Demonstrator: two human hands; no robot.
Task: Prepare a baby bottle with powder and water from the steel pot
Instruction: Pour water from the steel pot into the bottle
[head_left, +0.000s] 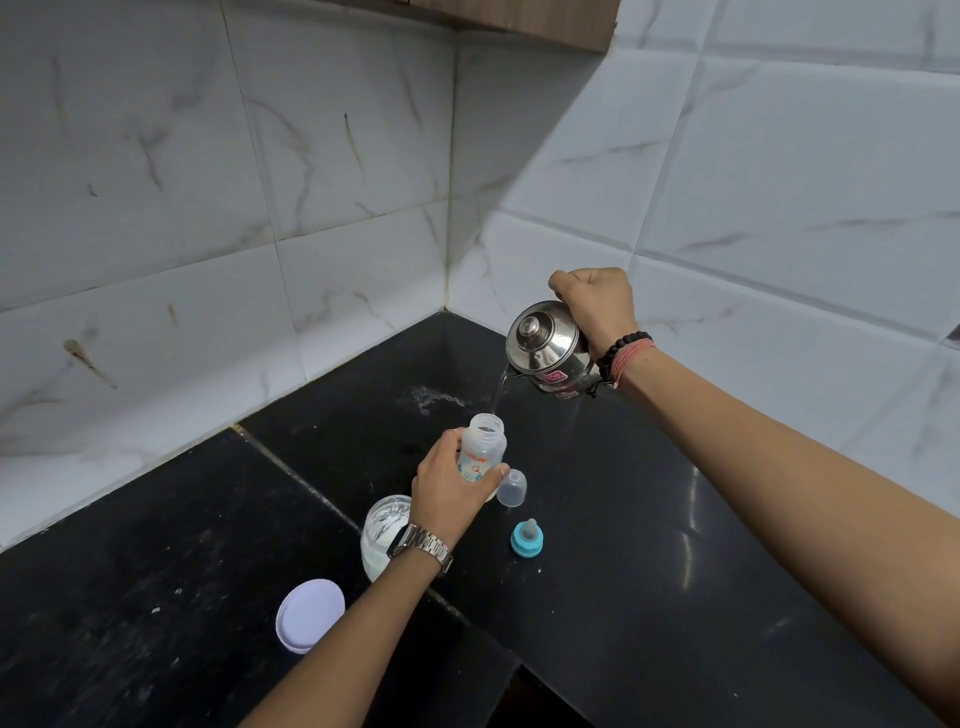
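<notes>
A clear baby bottle with printed markings stands open on the black counter, and my left hand is wrapped around its body. Above and to the right, my right hand grips the handle of a small steel pot with a lid, tilted to the left. A thin stream of water runs from the pot's spout down to the bottle's mouth. The bottle's clear cap and its blue ring with teat lie just right of the bottle.
A clear jar of white powder stands behind my left wrist, with its pale lid lying to its left. Wet splashes mark the counter near the corner. White tiled walls close in at the back and right; the counter's edge is at the bottom.
</notes>
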